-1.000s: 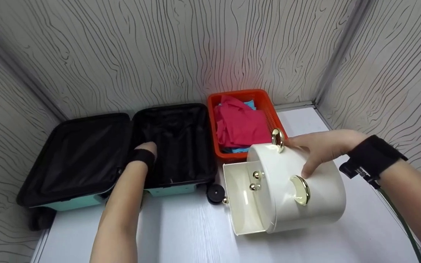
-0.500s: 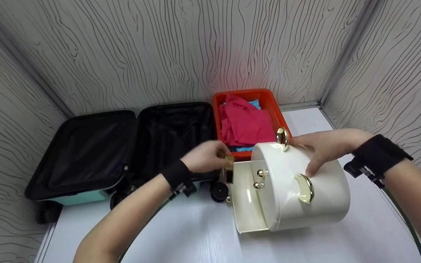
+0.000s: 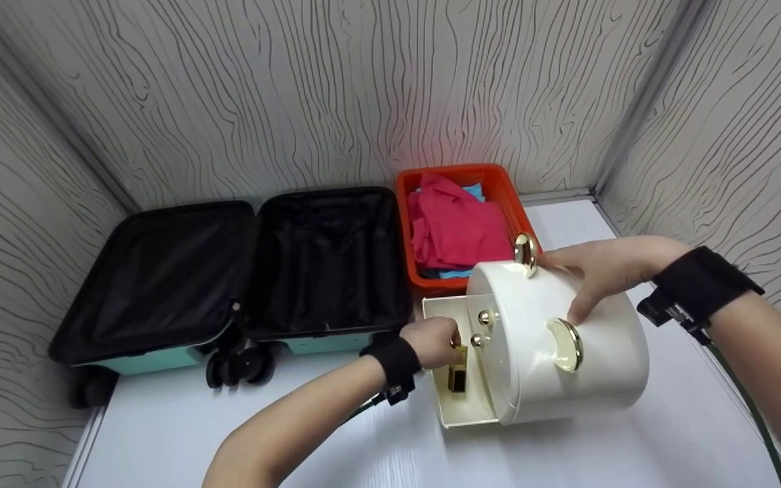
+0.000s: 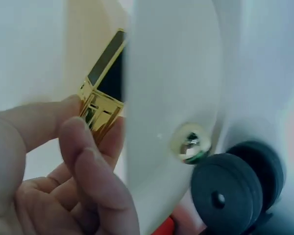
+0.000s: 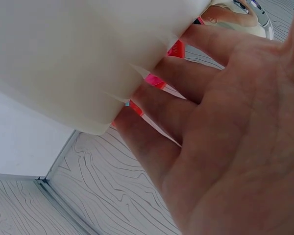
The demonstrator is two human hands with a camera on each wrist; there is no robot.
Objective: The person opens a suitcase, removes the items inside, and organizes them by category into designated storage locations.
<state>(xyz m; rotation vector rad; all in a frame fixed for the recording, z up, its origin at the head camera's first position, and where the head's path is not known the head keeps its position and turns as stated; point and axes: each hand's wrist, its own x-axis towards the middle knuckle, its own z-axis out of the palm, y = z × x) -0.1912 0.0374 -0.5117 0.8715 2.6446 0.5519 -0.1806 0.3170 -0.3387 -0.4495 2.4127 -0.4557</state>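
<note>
In the head view a white, rounded cosmetic organizer with gold trim lies at the right, its drawer pulled out to the left. My left hand is over the drawer and pinches a gold-and-black lipstick by its gold end. The left wrist view shows the thumb and fingertips on that lipstick, partly hidden behind the drawer's white front. My right hand rests on the organizer, thumb beside a gold crescent handle. Its fingers lie extended along the far side in the right wrist view.
An opened suitcase, black inside with a mint shell, lies at the left, wheels toward me. Between it and the organizer, farther back, stands an orange basket of folded pink and blue cloth. Patterned walls close off three sides.
My left hand has come out of the suitcase, moved right with the lipstick and lowered it into the drawer. My right hand stays on the organizer.
</note>
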